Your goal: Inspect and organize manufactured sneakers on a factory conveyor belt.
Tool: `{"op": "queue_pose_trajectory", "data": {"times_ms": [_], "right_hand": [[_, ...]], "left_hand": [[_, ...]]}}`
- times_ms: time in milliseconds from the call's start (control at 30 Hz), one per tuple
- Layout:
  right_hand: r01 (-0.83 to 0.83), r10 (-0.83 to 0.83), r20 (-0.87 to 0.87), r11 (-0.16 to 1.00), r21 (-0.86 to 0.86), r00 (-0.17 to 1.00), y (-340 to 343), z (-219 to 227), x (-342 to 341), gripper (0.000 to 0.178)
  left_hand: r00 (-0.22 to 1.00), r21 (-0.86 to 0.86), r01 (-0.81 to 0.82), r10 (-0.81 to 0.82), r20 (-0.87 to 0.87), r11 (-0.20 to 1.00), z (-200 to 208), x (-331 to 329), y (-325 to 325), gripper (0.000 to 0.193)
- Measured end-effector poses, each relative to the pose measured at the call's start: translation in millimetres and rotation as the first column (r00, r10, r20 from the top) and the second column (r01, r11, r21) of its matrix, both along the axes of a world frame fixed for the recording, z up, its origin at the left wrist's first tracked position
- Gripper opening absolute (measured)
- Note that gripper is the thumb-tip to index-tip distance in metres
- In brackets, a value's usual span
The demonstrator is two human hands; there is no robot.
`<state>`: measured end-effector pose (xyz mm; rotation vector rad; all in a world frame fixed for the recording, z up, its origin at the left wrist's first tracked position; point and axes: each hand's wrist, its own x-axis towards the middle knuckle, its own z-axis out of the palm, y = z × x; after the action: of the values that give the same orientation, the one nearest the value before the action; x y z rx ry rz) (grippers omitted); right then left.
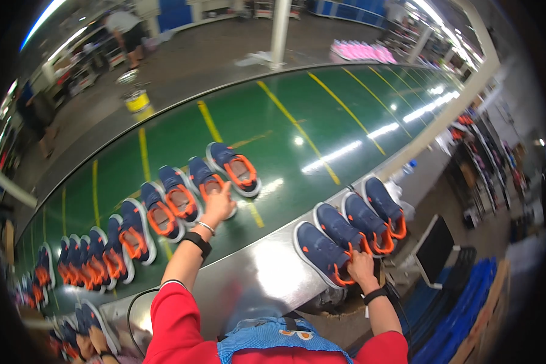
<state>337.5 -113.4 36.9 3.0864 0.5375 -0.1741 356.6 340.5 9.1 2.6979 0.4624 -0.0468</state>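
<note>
A row of navy sneakers with orange collars and white soles stands on the green conveyor belt (285,151). My left hand (220,205) is at the heel of one sneaker (201,171), fingers at its collar and partly inside the opening. Just beyond it sits another sneaker (227,159). On the metal ledge to the right, several matching sneakers stand side by side, toes pointing away. My right hand (362,267) has its fingers closed at the heel of the nearest sneaker (317,247), close to the heel of its neighbour (338,223). My palms hide parts of both heels.
The metal ledge (267,258) runs along the belt's near side. A co-worker's hand (97,340) is beside sneakers at lower left. Pink shoes (364,51) stand beyond the belt. A yellow-labelled container (137,100) is at its far edge; blue strips (461,303) lie at right.
</note>
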Motion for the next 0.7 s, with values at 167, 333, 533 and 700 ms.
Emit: {"op": "queue_pose_trajectory", "data": {"times_ms": [167,333,533,700], "right_hand": [[0.059,-0.062,-0.014,0.982,-0.179,0.998,16,-10,-5,0.018],[0.066,-0.073,-0.032,0.982,-0.179,0.997,11,-12,-7,0.017],[0.039,-0.068,0.085,0.949,0.312,0.994,33,50,-34,0.038],[0.180,0.208,-0.386,0.629,0.756,0.899,108,49,-87,0.043]], "left_hand": [[0.971,-0.169,0.003,-0.043,-0.234,0.986,-27,48,10,0.081],[0.999,-0.129,-0.030,0.025,-0.035,0.991,-12,46,9,0.049],[0.928,-0.249,0.325,-0.258,0.268,0.912,62,-84,-8,0.034],[0.935,-0.289,0.345,-0.353,0.025,0.893,83,-215,-72,0.029]]}}
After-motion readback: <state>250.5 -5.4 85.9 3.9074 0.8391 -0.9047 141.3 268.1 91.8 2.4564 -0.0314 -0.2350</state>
